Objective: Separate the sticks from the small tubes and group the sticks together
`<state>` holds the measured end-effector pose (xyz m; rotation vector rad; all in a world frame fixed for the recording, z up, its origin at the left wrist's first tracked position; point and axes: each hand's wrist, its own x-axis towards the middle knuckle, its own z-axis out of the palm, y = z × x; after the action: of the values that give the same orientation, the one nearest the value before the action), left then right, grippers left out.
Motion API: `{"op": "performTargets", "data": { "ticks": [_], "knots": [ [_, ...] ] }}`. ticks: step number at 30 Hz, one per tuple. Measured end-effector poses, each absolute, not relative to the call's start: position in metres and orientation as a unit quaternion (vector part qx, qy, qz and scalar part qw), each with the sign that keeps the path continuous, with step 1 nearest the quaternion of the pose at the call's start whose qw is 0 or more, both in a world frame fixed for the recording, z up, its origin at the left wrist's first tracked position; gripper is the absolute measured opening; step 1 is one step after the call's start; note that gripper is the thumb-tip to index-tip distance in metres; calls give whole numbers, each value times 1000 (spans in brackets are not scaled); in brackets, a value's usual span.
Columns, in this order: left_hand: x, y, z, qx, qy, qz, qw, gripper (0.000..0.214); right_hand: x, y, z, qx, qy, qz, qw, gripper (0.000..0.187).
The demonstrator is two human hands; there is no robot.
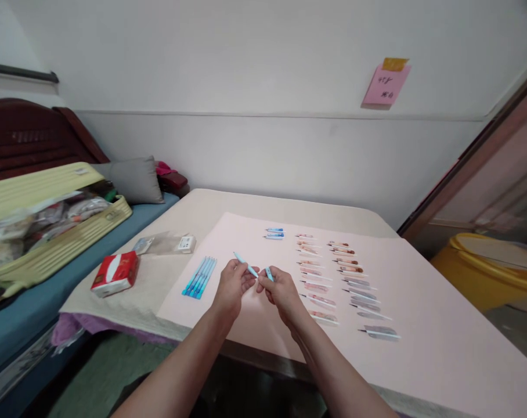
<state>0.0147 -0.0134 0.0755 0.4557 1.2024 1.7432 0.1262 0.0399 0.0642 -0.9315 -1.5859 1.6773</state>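
Pale-blue pen (246, 265) pinched in the left hand (233, 283), small blue piece (269, 274) in the right hand (280, 287), close together above the table's (289, 210) front edge, probably for steadiness; blue pens (199, 281) line up leftward, perhaps for reach

The cream-covered table (285, 204) bears a pink sheet (252, 241) with pens (199, 277); left of the sheet lie a red tissue pack (114, 275) and clear packet (164, 244).
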Motion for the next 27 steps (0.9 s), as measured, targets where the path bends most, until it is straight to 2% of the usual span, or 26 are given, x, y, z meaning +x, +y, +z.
{"op": "performTargets", "data": {
  "ticks": [7, 16, 22, 27],
  "knots": [
    [11, -13, 76, 183, 476, 714, 480, 17, 126, 36, 66, -317, -589, 654, 352, 9],
    [2, -15, 78, 189, 455, 669, 556, 18, 124, 38, 59, -314, -593, 642, 372, 11],
    [6, -12, 71, 142, 431, 690, 564, 8, 124, 42, 58, -320, -567, 668, 359, 14],
    [-1, -10, 72, 118, 426, 706, 553, 9, 127, 45, 62, -310, -565, 682, 346, 17]
  ]
}}
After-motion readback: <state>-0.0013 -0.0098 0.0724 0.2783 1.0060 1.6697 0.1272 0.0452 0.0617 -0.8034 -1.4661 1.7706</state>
